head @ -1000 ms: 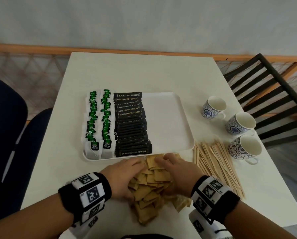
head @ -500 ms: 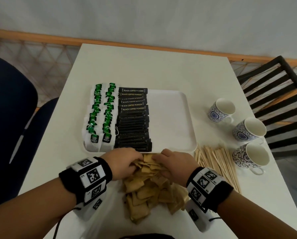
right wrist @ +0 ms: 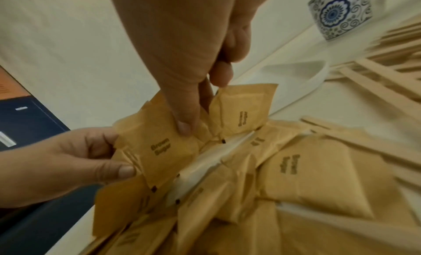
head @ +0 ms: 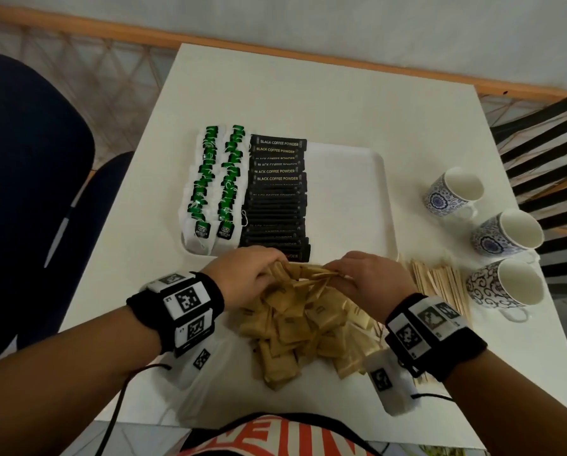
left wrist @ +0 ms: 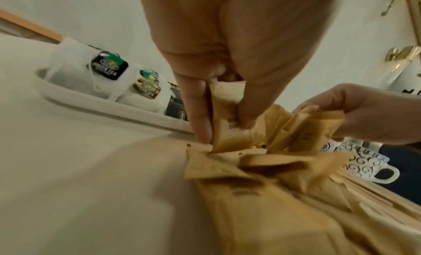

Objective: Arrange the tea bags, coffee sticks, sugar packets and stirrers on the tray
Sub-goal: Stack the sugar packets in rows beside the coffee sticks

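A white tray [head: 351, 199] holds two rows of green tea bags [head: 214, 179] and a column of black coffee sticks [head: 277, 195]; its right half is bare. A heap of brown sugar packets [head: 305, 327] lies on the table in front of the tray. My left hand [head: 249, 278] and right hand [head: 367, 281] meet over the heap's far edge, each pinching a bunch of sugar packets [head: 305, 274] lifted slightly off the pile. In the left wrist view thumb and fingers clamp packets [left wrist: 227, 115]. In the right wrist view my fingers pinch packets [right wrist: 159, 145]. Wooden stirrers [head: 440, 287] lie to the right.
Three patterned cups [head: 453, 192] [head: 505, 235] [head: 505, 287] stand at the table's right side beyond the stirrers. A dark blue chair [head: 28, 179] is on the left and a black slatted chair [head: 545, 153] on the right. The white table [head: 308, 100] stretches behind the tray.
Both hands have gathered packets from the heap's top and raised them a little, closing toward each other near the tray's front edge. The head view has shifted.
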Available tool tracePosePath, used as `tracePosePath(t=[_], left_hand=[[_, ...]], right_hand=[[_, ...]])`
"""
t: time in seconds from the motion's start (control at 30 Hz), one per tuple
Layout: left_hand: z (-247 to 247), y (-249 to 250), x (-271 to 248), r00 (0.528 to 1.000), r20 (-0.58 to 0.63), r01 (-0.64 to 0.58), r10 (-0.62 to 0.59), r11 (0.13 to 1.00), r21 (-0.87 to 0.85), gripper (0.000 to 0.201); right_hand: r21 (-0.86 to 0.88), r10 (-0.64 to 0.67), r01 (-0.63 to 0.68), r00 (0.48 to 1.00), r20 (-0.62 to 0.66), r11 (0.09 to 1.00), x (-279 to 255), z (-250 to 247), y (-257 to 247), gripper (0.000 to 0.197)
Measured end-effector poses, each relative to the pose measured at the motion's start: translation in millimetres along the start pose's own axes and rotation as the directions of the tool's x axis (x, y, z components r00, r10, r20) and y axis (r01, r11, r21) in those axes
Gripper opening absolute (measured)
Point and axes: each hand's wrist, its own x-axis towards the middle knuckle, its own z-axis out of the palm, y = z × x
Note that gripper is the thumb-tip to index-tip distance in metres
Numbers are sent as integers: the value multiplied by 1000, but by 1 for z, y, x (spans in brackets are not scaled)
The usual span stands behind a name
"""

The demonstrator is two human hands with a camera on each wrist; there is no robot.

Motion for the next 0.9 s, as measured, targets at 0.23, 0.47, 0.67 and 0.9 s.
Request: tracePosePath(t=[0.23,0.47,0.67,0.9], left_hand=[[7,-2,7,999,35,22,-22,1000,-9,27],[-9,-4,1,997,-31,61,-70,974,-217,26],[-20,-5,3,959,-111,131,-261,754,-644,28],[-25,30,23,947,52,175,-316,375,-910,16]], right_hand=[[78,24,-25,1000,9,997,4,11,-5,30],[209,85,-75,996,-40,975,4,2,5,16],[356,159,-107,980,-120,928,4,-15,9,12],[680,190,-182,980,64,710,25,-32,-4,10]])
